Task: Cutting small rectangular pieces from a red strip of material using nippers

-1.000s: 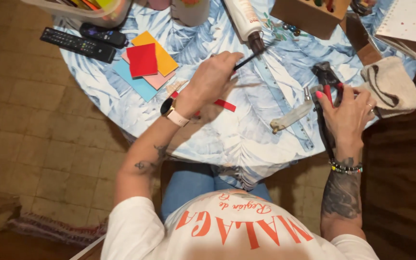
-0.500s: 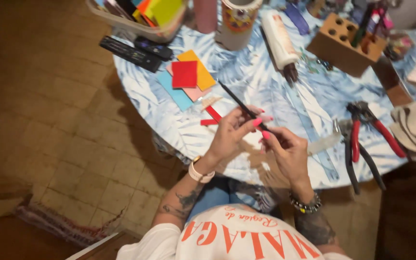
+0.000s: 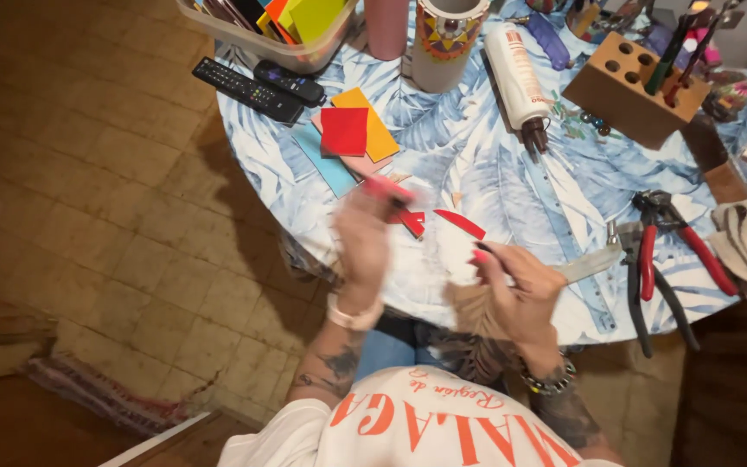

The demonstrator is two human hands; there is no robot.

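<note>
- Both hands have parted since half a second ago: the left hand, blurred in motion, now sits apart from the right hand, where earlier the two met over a thin dark tool.
- Left grip: closed on a red strip, too blurred to read further.
- Right grip: fingers curled shut around a thin dark tool, only partly visible in the fist.
- Between the two hands, red pieces lie on the leaf-patterned worktop.
- Beyond the left hand, a stack of coloured sheets rests flat, with two remote controls farther off.
- Right of the right hand lie red-handled pliers and dark-handled pliers, near a clear ruler.
- Farther out, a white glue bottle lies on its side beside a wooden tool block.
</note>
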